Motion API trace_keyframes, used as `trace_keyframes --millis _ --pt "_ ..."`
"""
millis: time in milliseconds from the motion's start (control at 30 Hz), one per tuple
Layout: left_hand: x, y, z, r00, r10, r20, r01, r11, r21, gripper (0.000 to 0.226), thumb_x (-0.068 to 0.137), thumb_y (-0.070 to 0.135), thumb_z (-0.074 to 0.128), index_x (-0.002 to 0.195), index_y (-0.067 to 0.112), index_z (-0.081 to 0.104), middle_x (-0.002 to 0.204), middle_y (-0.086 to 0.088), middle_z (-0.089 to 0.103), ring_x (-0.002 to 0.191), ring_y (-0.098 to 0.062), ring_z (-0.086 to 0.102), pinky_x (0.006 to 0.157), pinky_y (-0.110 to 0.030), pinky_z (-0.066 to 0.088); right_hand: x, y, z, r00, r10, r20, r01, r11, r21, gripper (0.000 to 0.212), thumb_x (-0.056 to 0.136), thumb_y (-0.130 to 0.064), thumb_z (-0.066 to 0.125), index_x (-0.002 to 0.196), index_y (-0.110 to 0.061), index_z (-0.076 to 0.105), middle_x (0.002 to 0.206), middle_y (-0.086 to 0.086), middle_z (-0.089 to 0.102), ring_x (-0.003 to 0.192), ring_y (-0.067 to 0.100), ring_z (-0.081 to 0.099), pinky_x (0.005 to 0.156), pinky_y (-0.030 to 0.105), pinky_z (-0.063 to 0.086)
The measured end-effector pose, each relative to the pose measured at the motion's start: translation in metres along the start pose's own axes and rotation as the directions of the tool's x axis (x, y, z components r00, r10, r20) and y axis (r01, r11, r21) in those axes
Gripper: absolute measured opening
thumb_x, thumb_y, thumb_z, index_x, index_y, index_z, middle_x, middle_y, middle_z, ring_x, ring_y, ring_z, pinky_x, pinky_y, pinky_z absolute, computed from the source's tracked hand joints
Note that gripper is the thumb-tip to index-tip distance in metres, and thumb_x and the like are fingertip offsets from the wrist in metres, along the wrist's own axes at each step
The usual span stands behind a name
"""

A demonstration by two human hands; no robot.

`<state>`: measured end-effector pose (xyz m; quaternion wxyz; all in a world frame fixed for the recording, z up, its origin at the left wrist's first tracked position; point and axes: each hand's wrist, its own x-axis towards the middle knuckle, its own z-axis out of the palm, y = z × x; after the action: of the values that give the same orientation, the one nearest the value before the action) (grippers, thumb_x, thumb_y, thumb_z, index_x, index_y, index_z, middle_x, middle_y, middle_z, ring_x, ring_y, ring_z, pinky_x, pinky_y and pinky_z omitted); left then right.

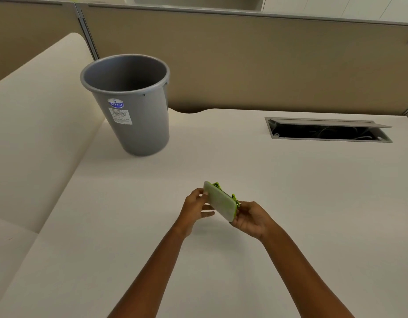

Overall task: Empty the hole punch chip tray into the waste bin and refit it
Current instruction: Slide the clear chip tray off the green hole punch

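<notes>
A green hole punch point(221, 201) is held on its side above the white desk point(290, 203), with its pale translucent chip tray facing me. My left hand point(195, 210) pinches the tray's far left end with its fingertips. My right hand point(251, 218) grips the near right end of the punch. The tray sits against the punch's green body; I cannot tell whether it has come loose. A grey plastic waste bin point(132, 111) stands upright on the desk at the far left, well away from both hands, and its inside looks bare.
A rectangular cable hatch point(326, 130) with its lid raised lies in the desk at the far right. Tan partition panels point(244, 60) close off the back. A cream side surface point(38, 134) slopes up along the left.
</notes>
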<state>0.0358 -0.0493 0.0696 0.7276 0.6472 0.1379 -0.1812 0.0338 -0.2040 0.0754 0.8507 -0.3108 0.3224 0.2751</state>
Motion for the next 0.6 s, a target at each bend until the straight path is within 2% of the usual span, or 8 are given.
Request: trace_keyframes --millis 33,100,167,267,333,433,533,600 --pt "-0.002 0.0 -0.001 1.0 0.012 0.006 -0.012 0.999 -0.04 0.015 0.099 0.016 0.039 0.102 0.01 0.051 0.092 -0.007 0.058 0.073 -0.017 0.061 0.066 -0.025 0.056 -0.002 0.001 0.001 1.0 0.008 0.007 -0.008 1.0 0.027 0.045 0.091 0.002 0.032 0.061 -0.001 0.066 0.052 0.013 0.068 0.043 0.022 0.066 0.044 0.024 0.055" --pt "-0.007 0.0 0.0 0.999 0.033 0.012 -0.031 0.991 -0.128 0.013 0.098 0.015 0.041 0.097 0.009 0.053 0.088 -0.005 0.059 0.072 -0.019 0.062 0.061 -0.023 0.058 -0.007 0.001 0.002 1.0 0.01 -0.005 -0.01 0.999 0.031 0.034 0.093 -0.001 0.035 0.072 -0.002 0.061 0.054 0.012 0.067 0.041 0.021 0.065 0.041 0.021 0.053" --pt "-0.01 0.002 0.002 1.0 0.031 0.004 -0.029 0.977 -0.211 0.012 0.097 0.014 0.043 0.096 0.008 0.053 0.09 -0.006 0.058 0.073 -0.02 0.061 0.058 -0.021 0.059 -0.011 0.001 0.002 1.0 -0.007 -0.006 0.007 0.998 -0.063 0.026 0.097 -0.014 0.037 0.086 -0.002 0.058 0.059 0.014 0.067 0.045 0.022 0.065 0.042 0.02 0.053" --pt "-0.015 0.006 0.005 0.999 -0.019 -0.038 0.006 0.947 -0.321 0.014 0.097 0.012 0.042 0.103 0.002 0.05 0.09 -0.009 0.058 0.075 -0.022 0.061 0.058 -0.021 0.059 -0.013 0.001 -0.004 0.999 -0.034 0.025 0.04 0.962 -0.27 0.046 0.096 -0.043 0.033 0.098 -0.004 0.057 0.081 0.021 0.068 0.07 0.029 0.067 0.052 0.026 0.057" --pt "-0.017 0.008 0.005 0.997 -0.048 -0.059 0.022 0.93 -0.368 0.015 0.097 0.01 0.041 0.105 0.0 0.049 0.09 -0.01 0.057 0.077 -0.022 0.06 0.057 -0.021 0.059 -0.015 0.001 -0.007 0.996 -0.066 0.052 0.079 0.944 -0.321 0.052 0.091 -0.052 0.035 0.1 -0.006 0.059 0.095 0.021 0.065 0.083 0.032 0.066 0.061 0.029 0.06" --pt "-0.023 0.009 0.004 0.996 -0.076 -0.045 0.052 0.915 -0.4 0.012 0.096 0.01 0.043 0.097 0.001 0.051 0.09 -0.011 0.056 0.08 -0.021 0.06 0.058 -0.022 0.059 -0.018 0.003 -0.007 0.987 -0.117 0.108 0.139 0.962 -0.235 0.043 0.091 -0.042 0.045 0.108 -0.004 0.057 0.105 0.02 0.062 0.084 0.036 0.07 0.066 0.034 0.061" --pt "-0.028 0.009 0.005 0.993 -0.117 -0.026 0.093 0.89 -0.446 0.011 0.094 0.008 0.048 0.085 0.004 0.052 0.087 -0.013 0.057 0.079 -0.021 0.062 0.06 -0.022 0.06 -0.02 0.006 -0.005 0.992 -0.092 0.083 0.109 0.965 -0.237 0.031 0.091 -0.021 0.052 0.112 0.002 0.051 0.101 0.023 0.06 0.079 0.037 0.07 0.06 0.032 0.062" --pt "-0.03 0.01 0.005 0.986 -0.165 -0.004 0.144 0.87 -0.471 0.011 0.092 0.007 0.05 0.083 0.001 0.053 0.083 -0.015 0.056 0.075 -0.022 0.062 0.058 -0.022 0.06 -0.02 0.01 -0.005 0.996 -0.073 0.043 0.082 0.963 -0.257 0.027 0.092 -0.016 0.049 0.112 0.002 0.049 0.097 0.022 0.059 0.081 0.035 0.067 0.056 0.032 0.061"
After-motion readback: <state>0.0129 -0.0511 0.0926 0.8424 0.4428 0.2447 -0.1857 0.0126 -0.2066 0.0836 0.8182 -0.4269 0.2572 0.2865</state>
